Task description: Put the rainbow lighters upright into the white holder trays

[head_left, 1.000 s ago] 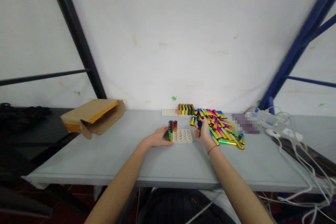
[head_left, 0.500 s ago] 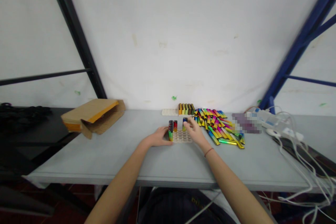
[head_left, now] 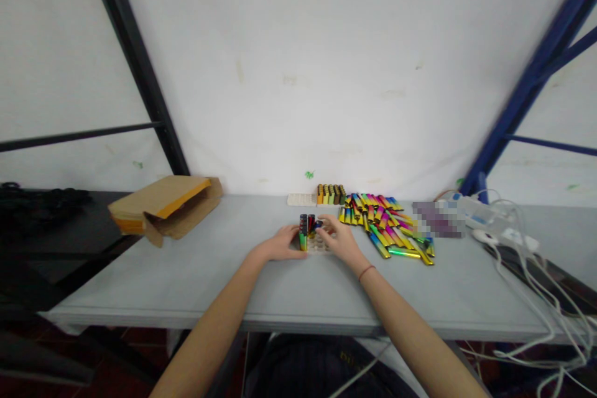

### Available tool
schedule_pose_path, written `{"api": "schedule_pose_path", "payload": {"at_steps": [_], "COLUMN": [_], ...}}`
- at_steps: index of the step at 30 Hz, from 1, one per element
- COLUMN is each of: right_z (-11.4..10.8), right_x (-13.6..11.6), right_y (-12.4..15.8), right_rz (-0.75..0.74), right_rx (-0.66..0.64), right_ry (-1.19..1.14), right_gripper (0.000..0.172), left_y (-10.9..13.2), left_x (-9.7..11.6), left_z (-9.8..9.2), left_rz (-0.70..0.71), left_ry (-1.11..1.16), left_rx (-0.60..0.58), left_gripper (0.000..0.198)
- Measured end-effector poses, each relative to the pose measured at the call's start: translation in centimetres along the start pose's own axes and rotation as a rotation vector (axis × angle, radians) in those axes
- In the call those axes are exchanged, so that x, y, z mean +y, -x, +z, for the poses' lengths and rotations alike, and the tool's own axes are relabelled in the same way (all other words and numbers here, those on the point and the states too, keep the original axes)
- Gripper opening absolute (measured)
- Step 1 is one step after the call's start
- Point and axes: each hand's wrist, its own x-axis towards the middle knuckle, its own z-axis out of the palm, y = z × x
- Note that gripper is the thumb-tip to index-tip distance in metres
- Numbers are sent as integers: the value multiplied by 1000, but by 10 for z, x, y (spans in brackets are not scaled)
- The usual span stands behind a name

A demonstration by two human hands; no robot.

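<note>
A white tray with round holes (head_left: 316, 244) lies on the grey table (head_left: 186, 273) in front of me. A few iridescent tubes (head_left: 305, 224) stand upright in its left side. My left hand (head_left: 281, 244) rests against the tray's left edge, fingers curled around it. My right hand (head_left: 336, 237) hovers over the tray and pinches a dark blue tube (head_left: 319, 223) beside the standing ones. A pile of rainbow-coloured tubes (head_left: 387, 224) lies to the right of the tray.
A second white tray (head_left: 301, 199) with a row of upright tubes (head_left: 331, 193) stands at the back by the wall. An open cardboard box (head_left: 163, 205) lies on the left. White cables and a power strip (head_left: 499, 233) sprawl at the right. Dark shelving stands at the far left.
My right hand has carried a tube from the pile leftwards over the tray to the standing tubes. My left hand has stayed at the tray's left edge.
</note>
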Motion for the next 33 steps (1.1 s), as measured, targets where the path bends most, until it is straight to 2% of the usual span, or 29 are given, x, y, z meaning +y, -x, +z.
{"api": "schedule_pose_path", "payload": {"at_steps": [7,11,15,18,21,23,25,28,33], "right_z": [2,0,-2,-6,-16,-24,-32,-36,-30], "right_x": [-2,-3,-6,-10,-14,-16,-17,-19,-22], "right_y": [1,0,0,0,1,2,3,4,4], "right_rz": [-94,-161,-168,-42,243,399,503,604,575], "right_rx": [-65,-90,-101,-2,179,241,242,177,36], "right_ry": [194,323,383,497,756,905,971,974,1021], "right_gripper": [27,36,42,43,38,35,36,36,38], "left_y": [0,-1,-1,0,1,1,2,2,1], "left_x": [-1,-2,-1,0,3,4,5,6,6], "left_z": [1,2,1,0,-2,-3,-4,-4,-4], "left_rz": [6,10,5,-3,-27,-38,-36,-31,-25], "left_ry": [5,17,12,6,-8,-17,-21,-28,-41], "left_rx": [10,15,7,-7,-24,-30,-33,-36,-42], "left_gripper": [78,78,80,81,82,82,82,82,82]}}
